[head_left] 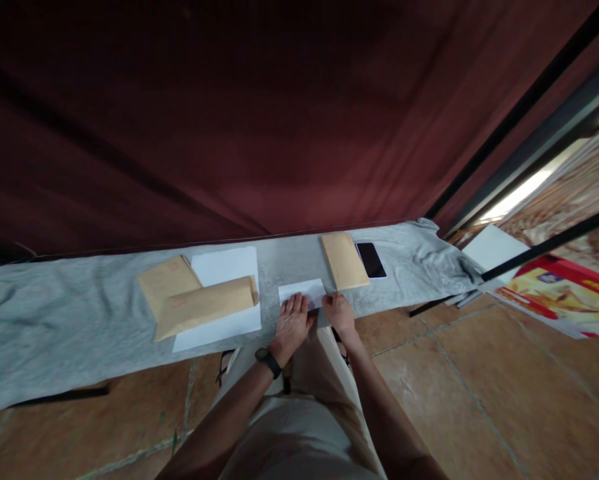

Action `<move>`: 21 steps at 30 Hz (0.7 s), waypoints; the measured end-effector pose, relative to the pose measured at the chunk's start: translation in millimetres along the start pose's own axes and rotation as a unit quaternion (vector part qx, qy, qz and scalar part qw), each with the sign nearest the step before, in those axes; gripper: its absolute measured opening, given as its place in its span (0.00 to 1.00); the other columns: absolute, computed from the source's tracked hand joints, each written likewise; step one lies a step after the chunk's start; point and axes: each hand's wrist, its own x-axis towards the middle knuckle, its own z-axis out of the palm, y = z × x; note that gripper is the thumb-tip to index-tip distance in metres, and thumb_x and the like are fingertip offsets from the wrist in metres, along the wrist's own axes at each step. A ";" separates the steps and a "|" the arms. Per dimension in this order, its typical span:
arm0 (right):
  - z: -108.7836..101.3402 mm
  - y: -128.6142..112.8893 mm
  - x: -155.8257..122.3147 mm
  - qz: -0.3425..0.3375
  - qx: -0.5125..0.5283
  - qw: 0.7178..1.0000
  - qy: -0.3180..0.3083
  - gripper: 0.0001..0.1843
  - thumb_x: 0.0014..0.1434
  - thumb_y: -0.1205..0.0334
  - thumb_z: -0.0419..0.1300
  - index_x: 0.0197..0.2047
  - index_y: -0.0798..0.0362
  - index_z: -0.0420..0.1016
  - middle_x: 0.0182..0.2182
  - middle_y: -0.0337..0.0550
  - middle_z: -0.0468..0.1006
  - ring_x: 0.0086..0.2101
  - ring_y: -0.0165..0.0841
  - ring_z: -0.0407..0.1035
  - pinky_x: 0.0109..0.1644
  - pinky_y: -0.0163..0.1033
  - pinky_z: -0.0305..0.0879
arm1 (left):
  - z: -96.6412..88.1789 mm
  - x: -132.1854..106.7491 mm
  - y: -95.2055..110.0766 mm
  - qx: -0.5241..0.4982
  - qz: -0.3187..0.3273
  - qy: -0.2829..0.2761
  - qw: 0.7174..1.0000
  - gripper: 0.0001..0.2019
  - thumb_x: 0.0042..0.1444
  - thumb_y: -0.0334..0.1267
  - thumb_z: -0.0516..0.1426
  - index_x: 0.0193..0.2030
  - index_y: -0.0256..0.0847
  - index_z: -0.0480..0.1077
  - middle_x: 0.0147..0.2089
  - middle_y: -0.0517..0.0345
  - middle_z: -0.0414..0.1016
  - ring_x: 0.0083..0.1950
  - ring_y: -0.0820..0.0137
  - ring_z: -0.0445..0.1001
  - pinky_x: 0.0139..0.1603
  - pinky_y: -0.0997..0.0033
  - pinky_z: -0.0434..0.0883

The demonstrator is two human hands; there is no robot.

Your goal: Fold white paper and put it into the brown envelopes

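Observation:
A small white piece of paper [299, 289], apparently folded, lies near the front edge of the cloth-covered bench. My left hand [292, 321] rests flat on it with the fingers stretched out, a dark watch on the wrist. At the paper's right corner, my right hand [338, 312] is closed, its fingers curled against the paper's edge. Just beyond that hand lies a brown envelope [345, 260]. To the left, two more brown envelopes, one [167, 283] behind the other [209, 305], overlap larger white paper [224, 267].
A phone [371, 260] with a dark screen lies beside the right envelope. Grey cloth [69, 320] covers the narrow bench, and a dark red curtain [279, 133] hangs behind it. At the right are black metal bars [554, 247] and a red-yellow box [564, 297] above the tiled floor.

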 end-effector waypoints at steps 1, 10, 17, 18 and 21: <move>0.1 -0.3 -0.3 0.001 0.029 1.000 0.010 0.11 0.65 0.62 0.55 0.38 0.57 0.77 0.36 0.58 0.82 0.39 0.44 0.79 0.42 0.41 0.70 | -0.7 0.4 0.7 -0.001 -0.002 0.000 1.000 0.25 0.66 0.42 0.53 0.68 0.36 0.64 0.69 0.39 0.66 0.70 0.52 0.64 0.68 0.48 0.62; -6.0 -7.5 0.5 -0.067 0.230 0.970 0.046 0.10 0.60 0.58 0.55 0.41 0.53 0.75 0.29 0.41 0.79 0.33 0.35 0.74 0.38 0.38 0.71 | -24.9 11.9 11.9 -0.013 -0.024 -0.015 1.000 0.23 0.65 0.38 0.53 0.65 0.34 0.66 0.64 0.39 0.71 0.64 0.53 0.69 0.64 0.53 0.66; -38.2 -46.2 -4.8 -0.209 0.360 0.909 0.022 0.17 0.65 0.55 0.53 0.53 0.52 0.71 0.42 0.46 0.79 0.43 0.36 0.75 0.51 0.41 0.71 | -78.2 32.4 12.1 -0.135 -0.104 0.065 0.983 0.15 0.67 0.34 0.48 0.50 0.37 0.75 0.45 0.44 0.79 0.47 0.59 0.78 0.48 0.62 0.72; -41.7 -48.6 -4.9 -0.219 0.357 0.908 0.020 0.18 0.67 0.54 0.51 0.55 0.52 0.70 0.45 0.48 0.79 0.46 0.36 0.74 0.52 0.41 0.71 | -81.1 35.2 8.1 -0.189 -0.139 0.087 0.968 0.14 0.67 0.36 0.49 0.46 0.38 0.76 0.41 0.46 0.79 0.43 0.60 0.78 0.44 0.64 0.72; -36.8 -42.1 -4.9 -0.198 0.334 0.919 0.069 0.21 0.68 0.52 0.49 0.59 0.52 0.68 0.54 0.52 0.76 0.53 0.38 0.71 0.57 0.44 0.69 | -76.1 38.7 -6.3 -0.421 -0.259 0.158 0.855 0.13 0.64 0.43 0.55 0.34 0.39 0.74 0.30 0.54 0.75 0.32 0.65 0.76 0.33 0.69 0.70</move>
